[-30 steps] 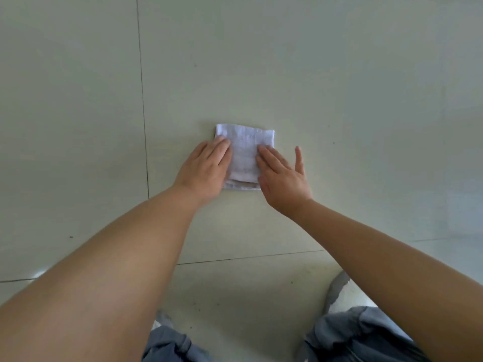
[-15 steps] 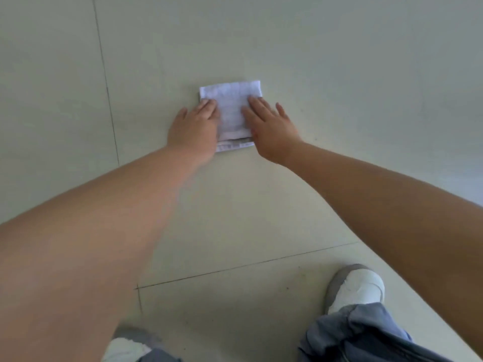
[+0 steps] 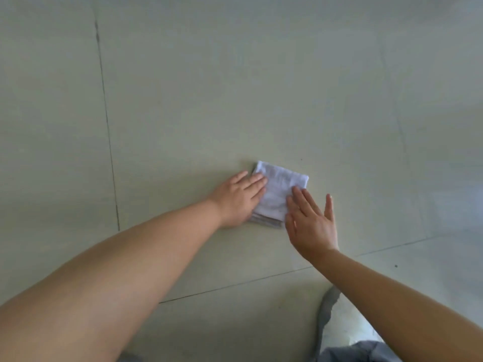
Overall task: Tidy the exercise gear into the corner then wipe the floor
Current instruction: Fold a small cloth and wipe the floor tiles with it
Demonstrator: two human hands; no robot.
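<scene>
A folded white cloth (image 3: 281,190) lies flat on the pale tiled floor (image 3: 235,87), turned at a slant. My left hand (image 3: 239,198) presses on the cloth's left edge with straight fingers. My right hand (image 3: 311,220) lies flat with spread fingers on the cloth's lower right corner, the thumb sticking out to the right. No exercise gear shows in the head view.
Dark grout lines cross the floor, one running down the left (image 3: 107,121) and one slanting across below my hands (image 3: 235,284). My white shoe (image 3: 345,327) and a grey trouser leg (image 3: 358,352) sit at the bottom right.
Both hands slid the cloth back toward me and to the right after pushing it away. The cloth has turned to a slant, and the view shifted.
</scene>
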